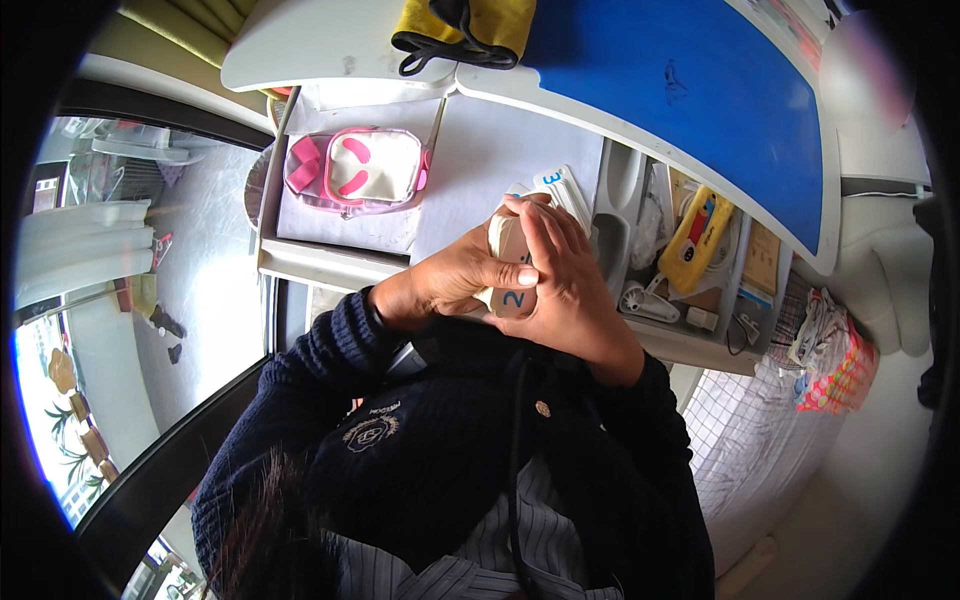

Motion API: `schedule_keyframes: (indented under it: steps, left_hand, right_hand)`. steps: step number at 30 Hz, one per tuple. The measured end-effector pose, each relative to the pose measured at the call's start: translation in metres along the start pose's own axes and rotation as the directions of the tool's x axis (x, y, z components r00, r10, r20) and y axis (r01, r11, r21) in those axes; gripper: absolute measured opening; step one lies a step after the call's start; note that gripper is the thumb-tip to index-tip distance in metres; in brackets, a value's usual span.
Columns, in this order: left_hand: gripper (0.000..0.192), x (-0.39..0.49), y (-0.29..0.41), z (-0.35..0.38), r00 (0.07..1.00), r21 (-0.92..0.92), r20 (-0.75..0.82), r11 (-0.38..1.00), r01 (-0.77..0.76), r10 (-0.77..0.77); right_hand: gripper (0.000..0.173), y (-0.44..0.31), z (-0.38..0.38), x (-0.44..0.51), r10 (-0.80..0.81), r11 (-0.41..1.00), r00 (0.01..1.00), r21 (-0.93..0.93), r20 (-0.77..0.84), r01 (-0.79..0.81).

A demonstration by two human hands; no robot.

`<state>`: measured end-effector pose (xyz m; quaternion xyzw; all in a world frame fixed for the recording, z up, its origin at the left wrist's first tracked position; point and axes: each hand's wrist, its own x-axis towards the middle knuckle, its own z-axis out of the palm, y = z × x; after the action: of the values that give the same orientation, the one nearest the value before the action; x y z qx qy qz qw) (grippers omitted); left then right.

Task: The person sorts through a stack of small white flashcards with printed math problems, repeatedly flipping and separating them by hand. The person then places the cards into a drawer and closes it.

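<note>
Both hands are around a thick stack of white cards (513,251) with blue printed figures on the top face. My left hand (461,271) grips the stack from the left, its thumb lying across the top card. On the right side, my right hand (566,281) wraps the stack with its fingers over the upper part. Just beyond the fingers, more number cards (570,191) lie in an open drawer (487,142), the top one bearing a blue numeral. My fingers hide part of them.
In the drawer's left part sits a pink and white pouch (375,166). Grey organizer trays (613,244) at right hold a yellow case (694,240), cables and small parts. Above is a white desk with a blue surface (697,97) and a yellow cloth (480,34). A glass pane (217,285) stands left.
</note>
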<state>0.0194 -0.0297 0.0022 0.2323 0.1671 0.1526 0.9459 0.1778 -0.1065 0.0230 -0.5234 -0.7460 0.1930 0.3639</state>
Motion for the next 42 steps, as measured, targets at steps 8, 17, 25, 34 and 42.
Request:
schedule_keyframes:
  steps: [8,17,25,34,42]
  left_hand:
    - [0.112,0.003,-0.008,-0.009,0.992,-0.104,0.069,0.99,-0.095,0.103]
    - [0.097,-0.001,-0.004,-0.004,0.999,0.042,0.025,0.999,-0.024,0.023]
    - [0.084,-0.015,0.048,-0.017,0.918,0.259,-0.257,0.936,-0.237,0.303]
    - [0.069,-0.017,0.038,-0.027,0.893,0.277,-0.342,0.939,-0.203,0.294]
    - [0.082,-0.004,0.015,-0.02,0.927,0.252,-0.167,0.924,-0.289,0.336]
  right_hand:
    - [0.099,0.005,0.002,0.007,-0.087,0.995,0.994,0.037,-0.066,0.09]
    - [0.103,-0.001,0.005,0.0,-0.041,0.998,0.998,-0.05,-0.052,0.038]
    - [0.085,0.032,-0.014,-0.011,0.203,0.961,0.978,-0.182,-0.056,-0.21]
    - [0.032,0.031,0.017,-0.025,0.348,0.906,0.934,-0.23,-0.078,-0.356]
    - [0.017,0.014,-0.002,-0.016,0.675,0.42,0.737,0.804,0.034,-0.421]
